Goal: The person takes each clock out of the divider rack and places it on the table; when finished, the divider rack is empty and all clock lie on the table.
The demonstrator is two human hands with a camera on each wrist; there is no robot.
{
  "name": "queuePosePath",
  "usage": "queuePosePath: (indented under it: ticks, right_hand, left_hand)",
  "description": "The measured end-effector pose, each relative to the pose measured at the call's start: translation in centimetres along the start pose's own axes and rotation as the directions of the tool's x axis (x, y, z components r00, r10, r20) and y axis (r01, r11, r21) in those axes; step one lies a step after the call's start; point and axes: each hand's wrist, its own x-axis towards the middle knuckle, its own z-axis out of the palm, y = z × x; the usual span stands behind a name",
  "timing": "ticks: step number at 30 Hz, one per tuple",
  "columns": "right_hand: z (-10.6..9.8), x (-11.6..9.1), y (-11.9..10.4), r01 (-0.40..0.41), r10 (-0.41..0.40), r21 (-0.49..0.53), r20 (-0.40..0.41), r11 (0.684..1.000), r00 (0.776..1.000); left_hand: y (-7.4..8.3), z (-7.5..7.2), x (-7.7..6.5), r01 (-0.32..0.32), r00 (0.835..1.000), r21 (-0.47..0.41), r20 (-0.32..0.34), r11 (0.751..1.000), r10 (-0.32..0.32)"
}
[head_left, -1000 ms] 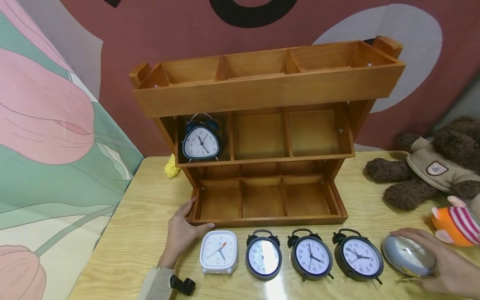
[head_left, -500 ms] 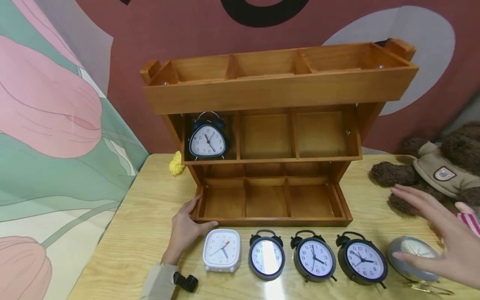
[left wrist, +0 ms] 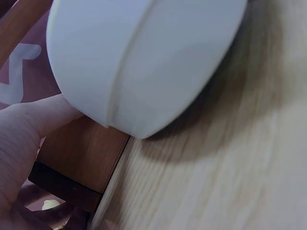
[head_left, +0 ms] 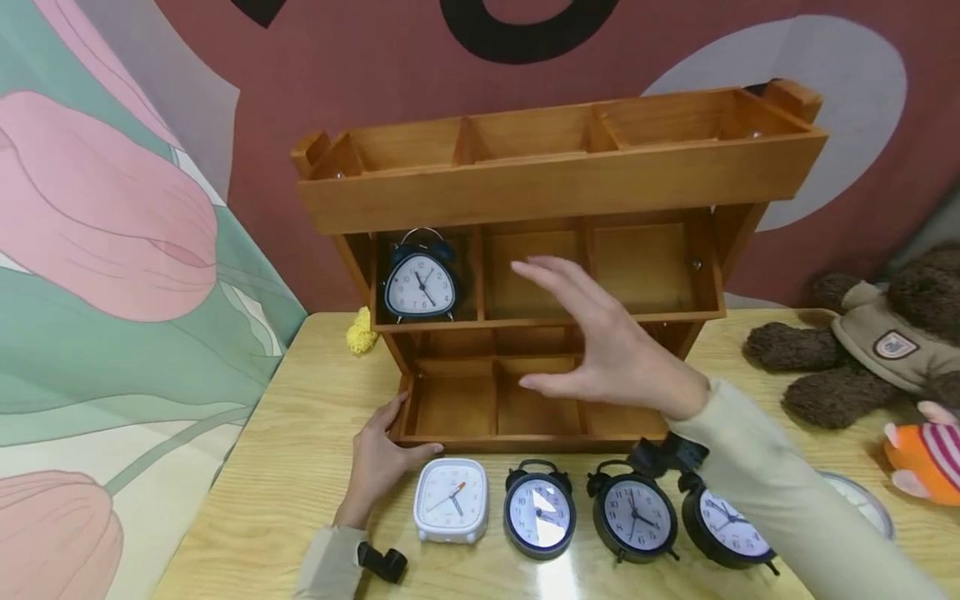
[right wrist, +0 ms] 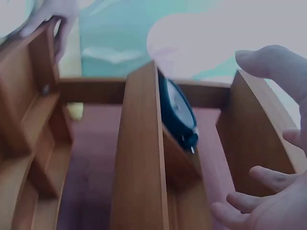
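My left hand (head_left: 378,462) grips the lower left corner of a three-tier wooden shelf (head_left: 555,192), thumb along the front and fingers round the side. The white square alarm clock (head_left: 451,500) stands beside that thumb and fills much of the left wrist view. In front of the shelf's middle tier, my right hand (head_left: 600,333) is raised with fingers and thumb spread, holding nothing. A dark blue triangular alarm clock (head_left: 422,285) stands in the middle tier's left compartment; it also shows in the right wrist view, with the right hand's spread fingers (right wrist: 273,179) at that view's right.
Black twin-bell alarm clocks (head_left: 540,514) stand in a row before the shelf. My right sleeve (head_left: 795,492) crosses over the row's right end, partly covering a grey clock (head_left: 862,500). A brown teddy bear (head_left: 840,367) and an orange striped toy (head_left: 926,458) lie at right.
My right hand has let go of the grey clock, lifted off it and swung left to the front of the middle tier. The left hand keeps its grip on the shelf corner.
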Motion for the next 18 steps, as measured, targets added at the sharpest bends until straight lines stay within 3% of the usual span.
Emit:
queuePosePath:
  ticks: [4, 9, 14, 18]
  right_hand:
    - [2.0, 3.8, 0.5, -0.005, 0.003, 0.086, 0.025, 0.996, 1.000]
    - [4.3, 7.1, 0.8, -0.009, 0.005, 0.082, 0.050, 0.997, 0.999]
    - [6.4, 9.4, 0.5, -0.060, 0.063, -0.029, 0.110, 0.998, 0.992]
    - [7.3, 10.6, 0.2, -0.140, 0.166, -0.142, 0.193, 0.980, 0.967]
  left_hand:
    - [0.0, 0.0, 0.0, 0.001, 1.000, 0.000, -0.007, 1.000, -0.001]
    - [0.1, -0.1, 0.0, -0.010, 1.000, -0.003, -0.014, 1.000, 0.010]
    - [0.0, -0.1, 0.0, -0.007, 1.000, 0.002, -0.018, 1.000, 0.007]
    - [0.2, 0.0, 0.0, -0.010, 1.000, 0.004, -0.012, 1.000, 0.010]
